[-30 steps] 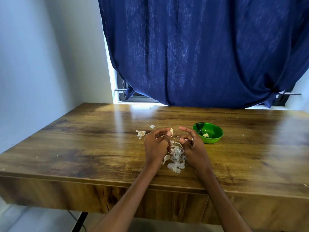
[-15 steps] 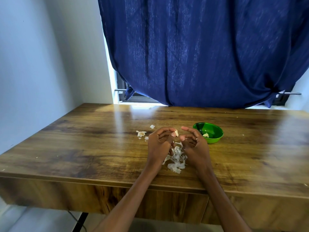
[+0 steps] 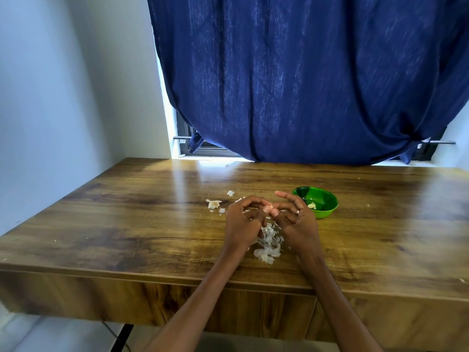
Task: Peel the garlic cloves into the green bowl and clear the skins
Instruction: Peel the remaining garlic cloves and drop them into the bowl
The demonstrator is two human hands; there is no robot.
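Two hands, left hand (image 3: 241, 224), right hand (image 3: 295, 221), pinching garlic clove (image 3: 268, 208)

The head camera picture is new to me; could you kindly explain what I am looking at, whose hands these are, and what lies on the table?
No machine here: a person wears a wide-angle camera on the head, looking forward and down, so you see their own two bare arms. The left hand and right hand meet over a wooden table and together pinch a small garlic clove at their fingertips. Below the hands lies a pile of papery skins; a few loose scraps lie to the left. To the right stands a green bowl with a pale piece in it, probably a peeled clove. Behind hangs a blue curtain.
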